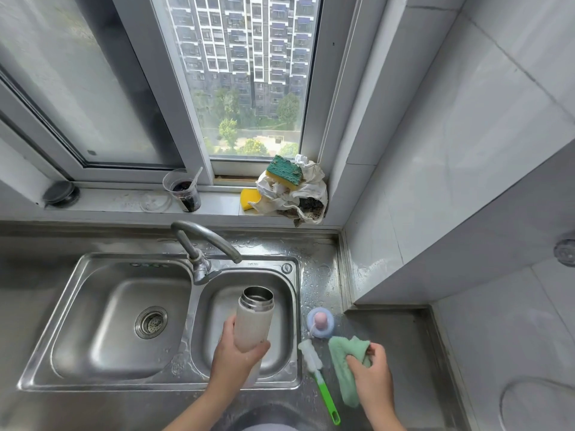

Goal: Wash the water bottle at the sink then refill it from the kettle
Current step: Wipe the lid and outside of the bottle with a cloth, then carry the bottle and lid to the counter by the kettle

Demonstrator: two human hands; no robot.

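At the lower left of the frame is the stainless steel double sink [77, 306]. In the lower centre, the left hand [236, 359] grasps the cream, open-topped water bottle [253, 318], almost upright over the right basin. Further right a white bottle brush with green handle [314, 365] lies on the counter. Beside it the right hand [373, 371] clutches a light green cloth [342, 362].

Light: bright, soft daylight from the window [249, 88] — shadows faint.
Glare: pale sheen on the steel sink [102, 321] and wet desk [320, 275].
Distortion: wide-angle — straight lines bow toward the edges.
Focus: mostly sharp.
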